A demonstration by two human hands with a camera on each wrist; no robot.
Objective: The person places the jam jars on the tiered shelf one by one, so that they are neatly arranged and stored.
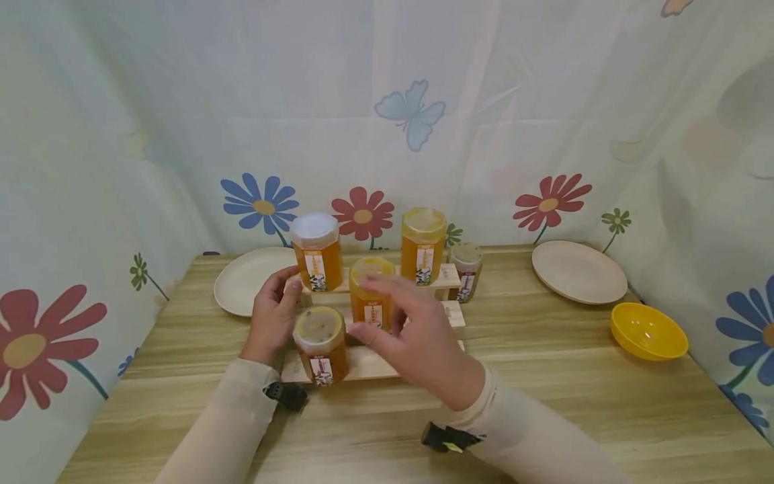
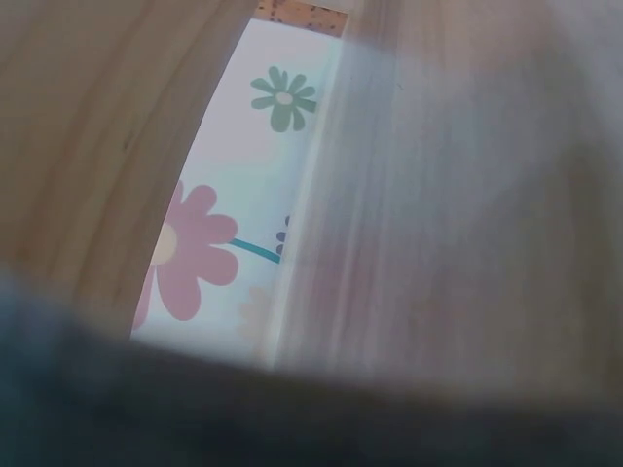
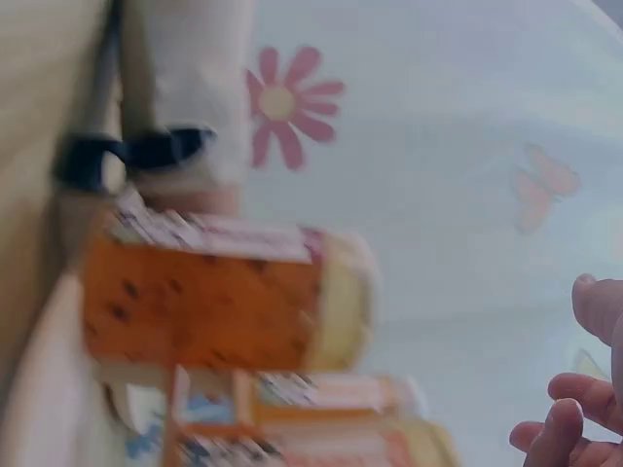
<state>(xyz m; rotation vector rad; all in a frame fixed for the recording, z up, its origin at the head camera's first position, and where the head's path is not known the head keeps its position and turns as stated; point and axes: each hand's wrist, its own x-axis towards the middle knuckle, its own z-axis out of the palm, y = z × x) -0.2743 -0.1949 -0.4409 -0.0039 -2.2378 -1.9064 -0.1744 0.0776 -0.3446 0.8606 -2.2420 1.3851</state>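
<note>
A stepped wooden display stand sits on the table, with jars of amber contents on its steps. My left hand holds the stand's left end, thumb in front and fingers bent. On the lowest step, a yellow-lidded jar with dark bits inside stands at the left. Behind it are a middle-step jar, a white-lidded jar on the top step and another yellow-lidded jar at the top right. My right hand, fingers spread and loosely bent, overlaps the middle jar; the right wrist view shows its fingers holding nothing.
A smaller dark jar stands just behind the stand's right end. One pale plate lies behind left, another pale plate at the back right, near a yellow bowl. A flowered curtain borders the table.
</note>
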